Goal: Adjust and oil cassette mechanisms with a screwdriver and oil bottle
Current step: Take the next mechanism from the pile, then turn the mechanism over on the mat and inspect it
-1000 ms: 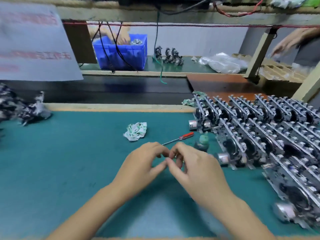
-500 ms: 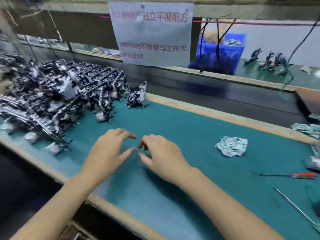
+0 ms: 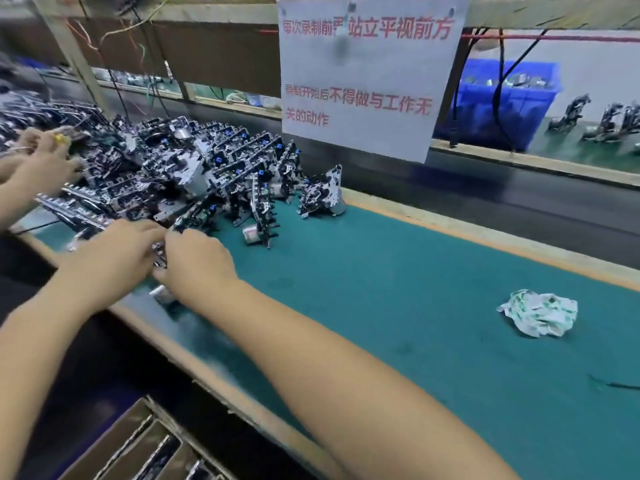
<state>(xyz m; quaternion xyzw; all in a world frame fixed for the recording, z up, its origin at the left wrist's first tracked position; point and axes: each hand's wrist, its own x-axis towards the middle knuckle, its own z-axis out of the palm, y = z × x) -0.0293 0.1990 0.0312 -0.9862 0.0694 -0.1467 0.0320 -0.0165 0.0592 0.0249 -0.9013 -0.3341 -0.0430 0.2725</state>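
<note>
Along the far left edge of the green bench [image 3: 398, 289] a big heap of mechanisms [image 3: 166, 171] is stacked, some upright in rows. A white sign [image 3: 363, 81] with red lettering is hung above the far edge. The left hand [image 3: 114, 258] and right hand [image 3: 197, 258] are brought together at the heap's near edge, fingers curled onto one mechanism [image 3: 160, 252] pinched between them, though the grip is pretty blurry. A crumpled rag [image 3: 540, 311] is left mid-bench, well apart.
</note>
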